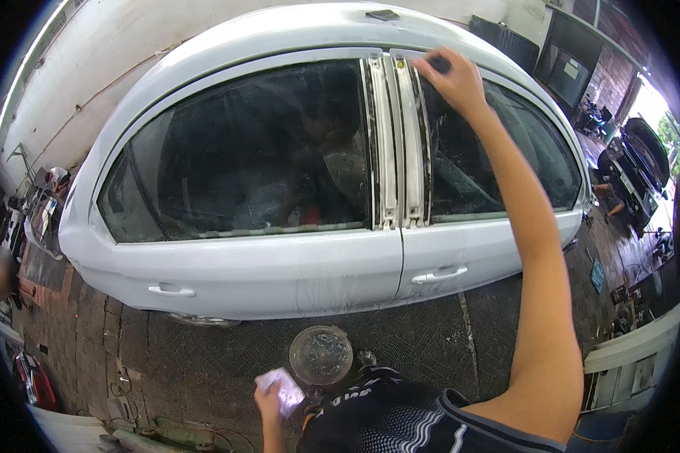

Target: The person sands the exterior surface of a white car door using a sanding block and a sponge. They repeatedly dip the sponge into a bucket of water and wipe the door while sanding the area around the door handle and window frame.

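Observation:
A white car [279, 264] stands side-on in front of me, its two door windows dark. Between them runs a bare whitish pillar [412, 151] with dark strips along its edges. At the pillar's top, my right hand [457, 83] is raised with its fingers curled together beside a small yellow spot [401, 65]. Whether anything small is between those fingers I cannot make out. Low down, my left hand [267, 400] grips a shiny pinkish-white flat piece [283, 391], whose kind does not show. This hand is well away from the car.
A round bucket [321, 355] of cloudy liquid sits on the dark textured floor by my feet. Car parts and a red tail light [34, 381] lie at left, where people also show. At right is a dark car [638, 170] with its hood up.

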A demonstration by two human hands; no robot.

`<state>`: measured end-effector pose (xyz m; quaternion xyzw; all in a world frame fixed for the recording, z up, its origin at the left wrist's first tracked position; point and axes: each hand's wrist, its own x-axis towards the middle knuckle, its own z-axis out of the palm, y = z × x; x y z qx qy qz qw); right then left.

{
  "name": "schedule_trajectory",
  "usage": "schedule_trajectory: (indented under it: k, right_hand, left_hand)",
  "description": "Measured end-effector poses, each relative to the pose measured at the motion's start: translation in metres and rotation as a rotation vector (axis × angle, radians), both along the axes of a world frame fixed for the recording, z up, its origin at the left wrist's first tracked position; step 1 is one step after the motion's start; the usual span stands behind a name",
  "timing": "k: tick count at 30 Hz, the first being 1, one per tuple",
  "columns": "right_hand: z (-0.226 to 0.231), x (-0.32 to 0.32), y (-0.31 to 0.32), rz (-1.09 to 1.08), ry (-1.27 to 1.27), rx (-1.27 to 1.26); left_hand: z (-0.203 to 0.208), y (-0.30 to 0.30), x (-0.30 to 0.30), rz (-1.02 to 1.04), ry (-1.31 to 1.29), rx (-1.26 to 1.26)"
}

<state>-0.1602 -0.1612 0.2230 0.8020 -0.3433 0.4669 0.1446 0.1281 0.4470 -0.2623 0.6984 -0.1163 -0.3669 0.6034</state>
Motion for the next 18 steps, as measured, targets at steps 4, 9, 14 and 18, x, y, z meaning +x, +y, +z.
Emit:
schedule_trajectory:
  k: [4,9,14,18]
  right_hand:
    - [-0.120,-0.066,0.128,0.446,-0.770,1.042]
    - [-0.284,-0.114,0.254,0.354,-1.073,1.428]
    - [-0.316,-0.097,0.368,-0.039,-0.864,1.463]
    - [-0.338,-0.090,0.402,0.006,-0.830,1.389]
  left_hand:
    - [0.022,-0.086,-0.031,-0.346,0.028,-0.023]
    - [0.043,-0.145,-0.086,-0.870,-0.046,-0.118]
    - [0.057,-0.169,-0.159,-1.167,0.033,-0.180]
    - [0.049,-0.171,-0.214,-1.265,0.014,-0.187]
